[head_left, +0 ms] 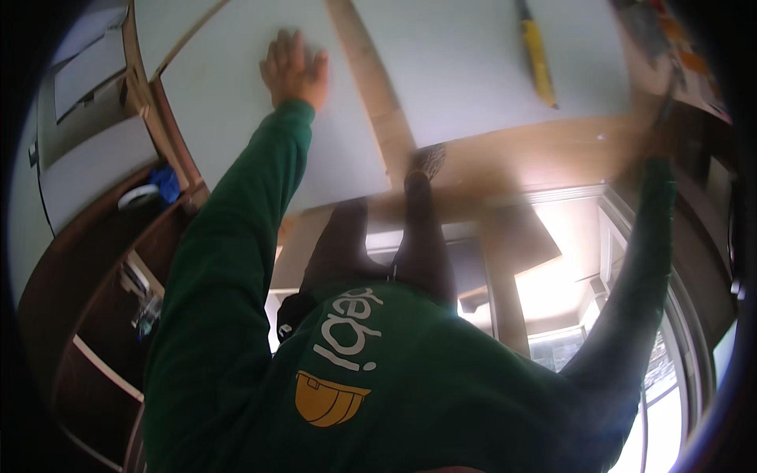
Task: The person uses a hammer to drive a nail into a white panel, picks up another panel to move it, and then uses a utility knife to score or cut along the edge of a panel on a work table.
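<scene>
My left hand [295,69] lies flat on a white panel [339,150], fingers spread and holding nothing. At the right edge my right hand [659,140] is smeared by motion and in shadow. A dark, narrow shape [670,94] shows just beyond it, but whether the hand grips it cannot be made out. Between my hands, a second white panel [457,71] carries a long yellow tool [538,63] with dark ends. Its exact kind is unclear. A strip of bare wood [367,79] runs between the two panels.
Wooden flooring [505,154] shows below the panels, with my shoe [430,160] on it. Brown shelving [102,315] at left holds a white roll [138,196] and a blue item [165,184]. Blurred objects [694,63] crowd the far right.
</scene>
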Demonstrator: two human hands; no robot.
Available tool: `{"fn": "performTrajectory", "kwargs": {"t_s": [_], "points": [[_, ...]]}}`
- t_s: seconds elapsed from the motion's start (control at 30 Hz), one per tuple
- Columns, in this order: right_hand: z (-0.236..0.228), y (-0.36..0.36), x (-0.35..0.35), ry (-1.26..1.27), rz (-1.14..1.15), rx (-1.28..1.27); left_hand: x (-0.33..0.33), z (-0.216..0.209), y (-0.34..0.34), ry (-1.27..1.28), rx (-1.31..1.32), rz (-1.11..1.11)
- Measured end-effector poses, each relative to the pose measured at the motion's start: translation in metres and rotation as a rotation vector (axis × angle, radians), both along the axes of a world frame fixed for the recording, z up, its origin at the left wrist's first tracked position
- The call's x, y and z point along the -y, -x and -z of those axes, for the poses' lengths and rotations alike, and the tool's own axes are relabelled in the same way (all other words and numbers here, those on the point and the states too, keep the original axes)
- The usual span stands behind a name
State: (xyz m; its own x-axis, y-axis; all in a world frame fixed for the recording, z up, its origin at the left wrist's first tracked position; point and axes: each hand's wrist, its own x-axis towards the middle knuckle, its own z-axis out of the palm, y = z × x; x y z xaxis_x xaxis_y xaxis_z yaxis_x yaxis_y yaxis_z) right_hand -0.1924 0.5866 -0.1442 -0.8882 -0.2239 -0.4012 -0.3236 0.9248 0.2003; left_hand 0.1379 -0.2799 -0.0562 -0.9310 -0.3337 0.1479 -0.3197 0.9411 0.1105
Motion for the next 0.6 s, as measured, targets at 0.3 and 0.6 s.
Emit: {"fn": "performTrajectory", "kwargs": {"t_s": [0.3, 0.6], "points": [[0.086, 0.079, -0.043, 0.231, 0.191, -0.133, -0.004, -0.005, -0.008, -0.025, 0.019, 0.0], [-0.048, 0.01, 0.039, 0.793, 0.666, -0.335, -0.011, -0.002, 0.004, -0.093, 0.002, 0.022]]}}
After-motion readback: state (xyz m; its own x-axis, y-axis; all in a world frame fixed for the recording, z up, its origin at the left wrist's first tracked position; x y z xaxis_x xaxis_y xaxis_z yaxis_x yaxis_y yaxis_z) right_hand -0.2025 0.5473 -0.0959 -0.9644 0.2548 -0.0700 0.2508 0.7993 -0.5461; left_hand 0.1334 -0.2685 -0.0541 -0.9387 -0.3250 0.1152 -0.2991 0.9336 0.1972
